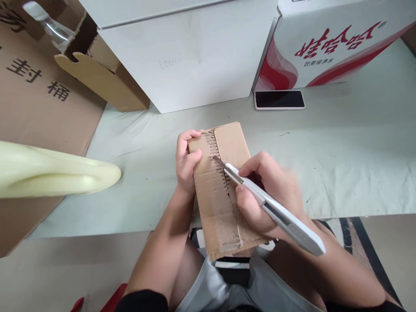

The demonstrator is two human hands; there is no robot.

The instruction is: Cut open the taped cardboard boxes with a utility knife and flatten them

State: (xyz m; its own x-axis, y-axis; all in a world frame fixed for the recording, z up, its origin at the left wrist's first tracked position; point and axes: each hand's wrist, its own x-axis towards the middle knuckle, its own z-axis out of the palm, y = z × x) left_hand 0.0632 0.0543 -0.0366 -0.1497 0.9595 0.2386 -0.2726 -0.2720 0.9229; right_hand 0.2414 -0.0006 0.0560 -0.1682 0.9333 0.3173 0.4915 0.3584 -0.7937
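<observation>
A brown cardboard box (214, 208) is tilted over the table's front edge, above my lap. My left hand (187, 161) grips its far left corner, thumb on the top face and fingers around the side. A ragged torn strip with bared corrugation runs along the seam in the middle of the top. In my right hand (268, 190) is a white utility knife (286, 219), held between thumb and fingers. Its dark blade is out, and the tip is at the torn seam near my left thumb. Whether the tip touches the cardboard I cannot tell.
A large white box (191, 65) and a red-and-white water carton (331, 47) stand at the back. Before the carton lies a phone (279, 99). On the left are a large carton (39, 108), a cardboard holder (107, 78) with a clear bottle (52, 28), and a pale yellow rounded object (65, 171).
</observation>
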